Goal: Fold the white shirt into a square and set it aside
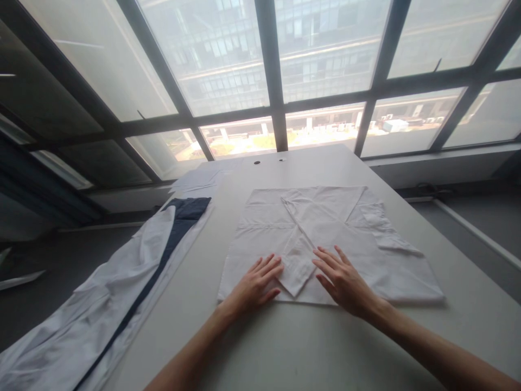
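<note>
A white shirt (325, 228) lies flat and partly folded on the white table (309, 347), its sleeves crossed over the middle. My left hand (256, 283) rests flat on the shirt's near edge, fingers stretched out, just left of a sleeve cuff (296, 271) that points toward me. My right hand (344, 281) lies flat on the shirt to the right of that cuff, fingers spread. Neither hand holds anything.
A pile of white and dark blue garments (118, 304) stretches along the table's left edge. Large windows (268, 81) rise behind the table's far end. Two small round holes (268, 161) sit near the far edge. Grey floor lies on both sides.
</note>
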### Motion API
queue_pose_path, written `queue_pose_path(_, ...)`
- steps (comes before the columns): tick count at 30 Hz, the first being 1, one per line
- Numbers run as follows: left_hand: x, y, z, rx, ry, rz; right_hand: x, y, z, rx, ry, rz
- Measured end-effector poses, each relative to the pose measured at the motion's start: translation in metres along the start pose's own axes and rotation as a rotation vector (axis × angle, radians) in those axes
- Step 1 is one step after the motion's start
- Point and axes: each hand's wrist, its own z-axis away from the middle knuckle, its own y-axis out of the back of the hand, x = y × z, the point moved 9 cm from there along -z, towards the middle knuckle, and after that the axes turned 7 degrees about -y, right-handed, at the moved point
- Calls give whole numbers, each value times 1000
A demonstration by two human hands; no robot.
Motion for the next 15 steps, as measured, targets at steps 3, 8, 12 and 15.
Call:
queue_pose_path(3,-8,17,14,-23,33,18,42,26,34,35,-37,2)
queue_pose_path(8,-32,42,71,-75,109,-4,137,66,115,65,-172,49)
queue_pose_path(12,-48,50,112,-72,152,-38,188,86,172,104,-244,120)
queue_pose_path(15,-52,54,121,-2,155,-7,202,91,190,110,-240,140)
